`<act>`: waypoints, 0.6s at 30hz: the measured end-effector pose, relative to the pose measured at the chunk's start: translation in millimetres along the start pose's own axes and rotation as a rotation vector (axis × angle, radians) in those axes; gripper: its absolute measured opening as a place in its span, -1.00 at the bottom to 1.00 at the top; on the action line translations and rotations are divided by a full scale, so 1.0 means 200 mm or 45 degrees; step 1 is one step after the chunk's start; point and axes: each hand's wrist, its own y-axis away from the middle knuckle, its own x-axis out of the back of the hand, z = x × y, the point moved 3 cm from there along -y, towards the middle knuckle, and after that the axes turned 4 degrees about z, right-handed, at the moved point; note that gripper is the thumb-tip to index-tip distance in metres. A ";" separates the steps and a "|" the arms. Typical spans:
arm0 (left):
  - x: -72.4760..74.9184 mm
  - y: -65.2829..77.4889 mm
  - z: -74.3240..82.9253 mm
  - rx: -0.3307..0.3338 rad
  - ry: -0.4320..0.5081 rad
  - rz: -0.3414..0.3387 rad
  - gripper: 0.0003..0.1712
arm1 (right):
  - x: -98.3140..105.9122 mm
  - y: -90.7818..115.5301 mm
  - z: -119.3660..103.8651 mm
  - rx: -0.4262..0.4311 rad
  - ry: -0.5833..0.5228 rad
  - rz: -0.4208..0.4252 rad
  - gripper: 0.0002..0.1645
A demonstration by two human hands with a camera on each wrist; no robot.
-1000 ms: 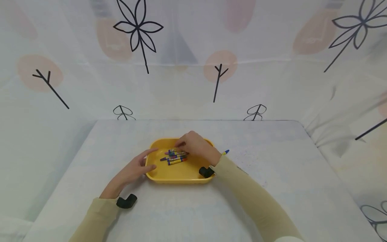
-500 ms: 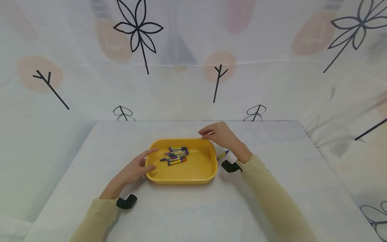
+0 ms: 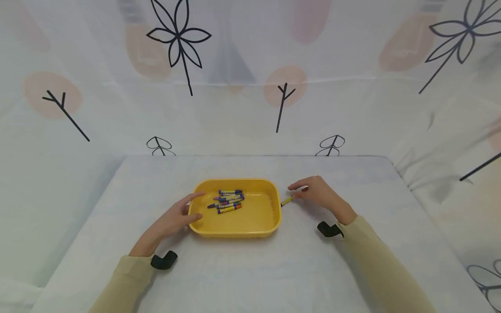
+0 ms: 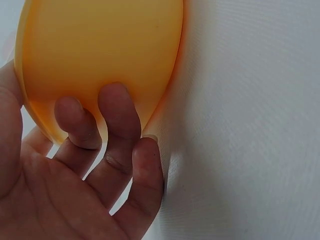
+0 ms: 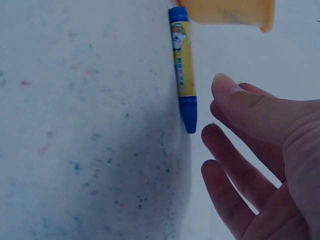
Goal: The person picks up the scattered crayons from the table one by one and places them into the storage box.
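Observation:
The yellow tray [image 3: 250, 221] sits on the table, with several crayons [image 3: 230, 201] lying in a loose bunch in its left half. At the tray's left end my left hand [image 3: 174, 217] holds the rim. Its bent fingers [image 4: 119, 107] lie against the outer wall in the left wrist view. A blue crayon [image 5: 184, 70] in a yellow wrapper lies on the table just off the tray's right end. My right hand [image 3: 318, 193] hovers beside its blue tip, thumb and fingers apart and holding nothing.
A white cloth [image 3: 235, 278] covers the table, and small coloured specks [image 5: 77, 167] dot it near the blue crayon. Behind the table hangs a pale curtain [image 3: 235, 117] printed with line-drawn flowers.
My right hand has left the crayons in the tray, risen past the tray's back right corner and come down beside the blue crayon. My left hand and the tray have stayed put.

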 end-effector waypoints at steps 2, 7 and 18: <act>0.00 0.00 0.00 0.003 -0.001 0.000 -0.21 | -0.02 0.01 0.02 0.009 -0.011 -0.010 -0.63; 0.00 0.00 0.00 0.003 -0.005 0.004 -0.21 | -0.05 0.01 0.03 0.090 -0.024 -0.009 -0.63; 0.00 0.01 0.00 -0.009 0.010 0.006 -0.21 | -0.09 0.00 0.01 0.189 0.036 -0.030 -0.78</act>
